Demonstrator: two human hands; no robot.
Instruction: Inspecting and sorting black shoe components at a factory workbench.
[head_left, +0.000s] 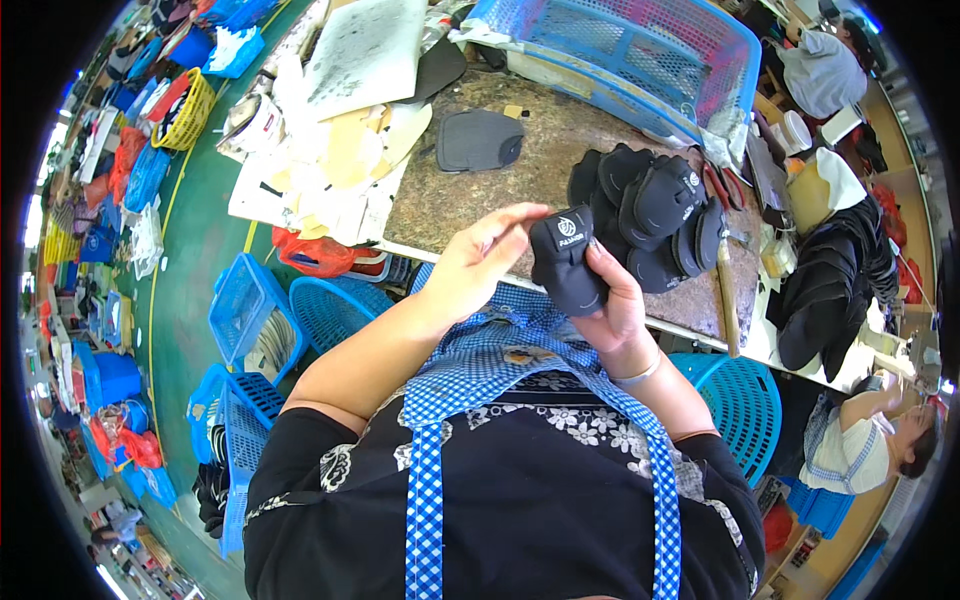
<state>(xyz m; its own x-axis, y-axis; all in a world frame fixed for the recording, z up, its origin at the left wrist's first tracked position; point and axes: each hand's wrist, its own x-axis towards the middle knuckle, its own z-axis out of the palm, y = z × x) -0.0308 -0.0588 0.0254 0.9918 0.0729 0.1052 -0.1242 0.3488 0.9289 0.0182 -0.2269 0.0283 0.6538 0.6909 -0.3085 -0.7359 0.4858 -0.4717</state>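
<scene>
In front of my apron, above the near edge of the worktable, a small black padded fabric piece with a white printed mark [570, 262] is held up. It looks like a shoe tongue. My right hand [618, 312] grips it from the right and below, thumb on its front. My left hand [487, 248] is beside its upper left edge with fingers stretched out; whether the fingertips touch it I cannot tell. Just beyond, similar black padded pieces [655, 203] lie in an overlapping heap. A flat dark grey piece [480, 140] lies farther left on the table.
A blue plastic basket [610, 62] stands at the table's back. Red-handled pliers [722, 186] and a wooden-handled tool [727, 300] lie right of the heap. Paper sheets [345, 170] cover the left side. Blue baskets [340, 308] stand below. A co-worker [850, 450] sits at right.
</scene>
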